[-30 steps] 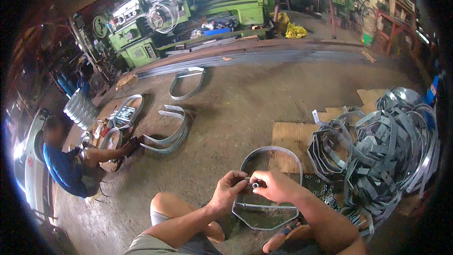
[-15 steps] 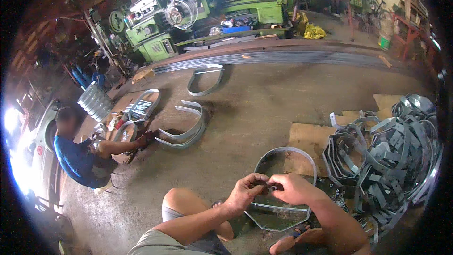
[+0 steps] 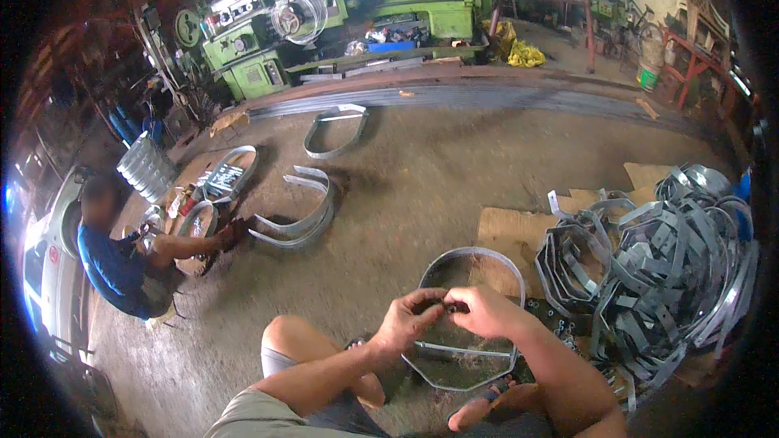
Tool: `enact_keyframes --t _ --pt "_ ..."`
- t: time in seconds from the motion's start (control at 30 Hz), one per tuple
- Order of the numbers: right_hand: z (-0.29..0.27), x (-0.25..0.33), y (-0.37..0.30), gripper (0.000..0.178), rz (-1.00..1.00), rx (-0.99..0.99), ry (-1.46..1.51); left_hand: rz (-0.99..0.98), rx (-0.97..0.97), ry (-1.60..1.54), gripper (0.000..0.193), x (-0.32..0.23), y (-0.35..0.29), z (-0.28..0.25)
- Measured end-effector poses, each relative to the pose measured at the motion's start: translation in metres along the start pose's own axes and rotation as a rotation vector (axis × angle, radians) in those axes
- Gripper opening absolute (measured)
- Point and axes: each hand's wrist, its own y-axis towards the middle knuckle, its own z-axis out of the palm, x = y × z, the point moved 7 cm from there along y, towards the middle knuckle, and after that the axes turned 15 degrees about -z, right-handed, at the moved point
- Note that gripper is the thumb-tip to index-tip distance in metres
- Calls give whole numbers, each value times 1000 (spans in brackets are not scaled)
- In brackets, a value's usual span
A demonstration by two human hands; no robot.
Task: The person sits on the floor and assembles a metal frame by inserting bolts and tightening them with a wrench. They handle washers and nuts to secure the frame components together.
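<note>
My left hand [image 3: 408, 323] and my right hand [image 3: 487, 313] meet fingertip to fingertip, both closed in a pinch. Between them is a small metal fastener [image 3: 450, 308], mostly covered by my fingers; its exact kind is too small to tell. Below the hands a flat-strip metal hoop [image 3: 475, 251] lies on the floor, rounded at the far end and angular at the near end. A straight bar [image 3: 462, 351] crosses it. Loose nuts and washers [image 3: 568, 329] are scattered just right of the hoop.
A large heap of bent metal straps [image 3: 665, 268] lies at the right, partly on cardboard [image 3: 507, 235]. At the left a seated co-worker [image 3: 122, 259] works beside hoops and bolts [image 3: 223, 182]. More curved straps [image 3: 304, 227] lie mid-floor. Long bars [image 3: 454, 97] and a green lathe [image 3: 260, 73] stand behind.
The whole view has shifted slightly, so the scene sits further left. My hands stay pinched together over the hoop, with the fingers slightly repositioned around the fastener.
</note>
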Motion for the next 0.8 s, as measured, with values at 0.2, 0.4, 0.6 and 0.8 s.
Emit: enact_keyframes --t 0.2,0.4,0.6,0.8 --pt "-12 -5 6 16 -31 -43 -136 253 -395 422 35 20 40 -73" --pt "-22 -19 -6 15 145 -48 31 60 -532 751 32 122 55 -146" --pt "-12 12 -9 13 261 -69 164 -392 -704 277 35 268 75 -182" --pt "-13 16 -32 13 326 -82 159 -486 -644 142 33 358 84 -106"
